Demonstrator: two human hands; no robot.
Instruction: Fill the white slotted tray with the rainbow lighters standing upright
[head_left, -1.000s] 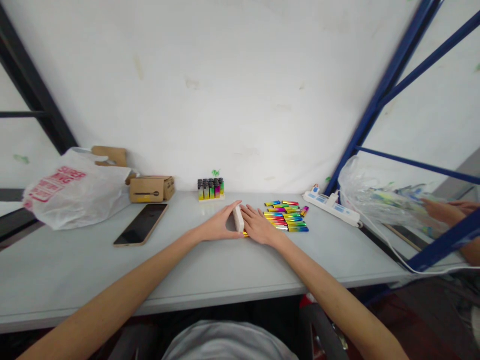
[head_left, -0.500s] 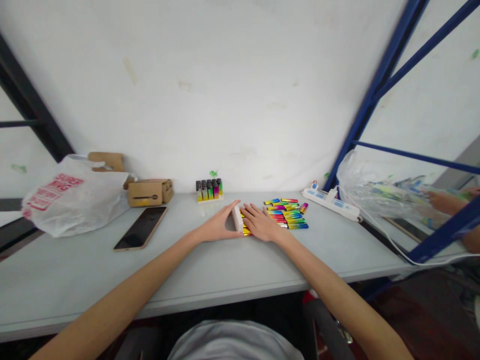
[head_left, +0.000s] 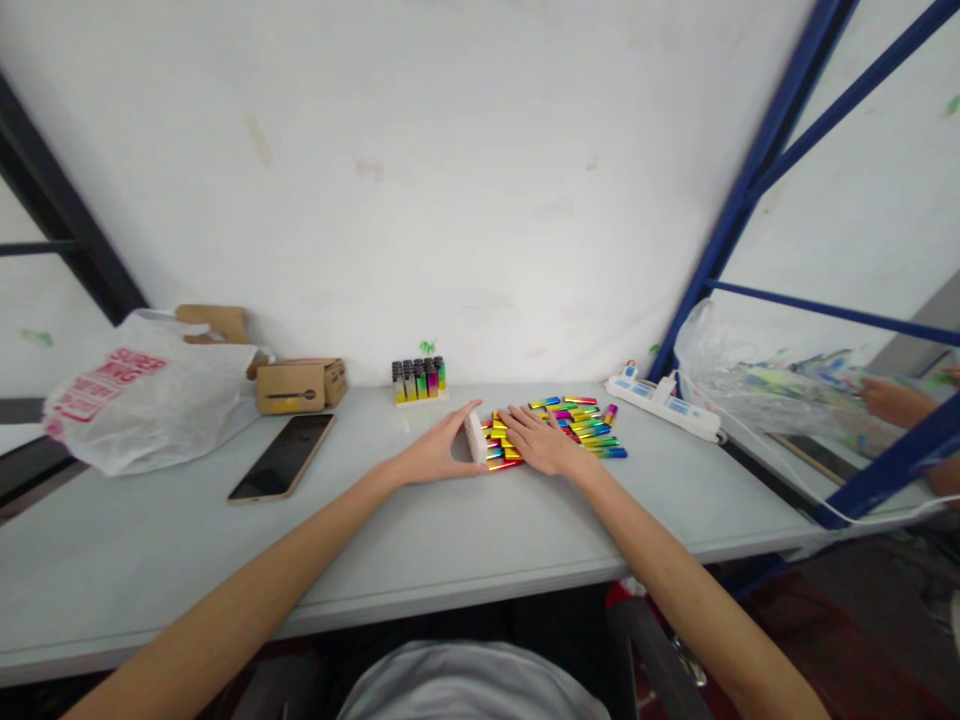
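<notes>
Pinching white block [head_left: 475, 438] on edge w/ L hand [head_left: 436, 452], thumb at near end, fingers at far end. Resting R hand [head_left: 544, 443] palm-down, fingers a bit spread, on loose shiny lighters [head_left: 596, 431] lying flat on table [head_left: 450, 540]; kept apart from L hand w/ block betw. Found immed. R of block: lighters, mostly under & around R hand, so nearer R than L. Pointing approx. L–R in long axis, some askew, i.e. roughly crosswise to block, set lengthwise near-to-far. Can't tell if touching block at L ends, or if gripping any under R palm. Standing farther back, twd wall, L of block: upright batch [head_left: 420, 380] w/ dark tops.
</notes>
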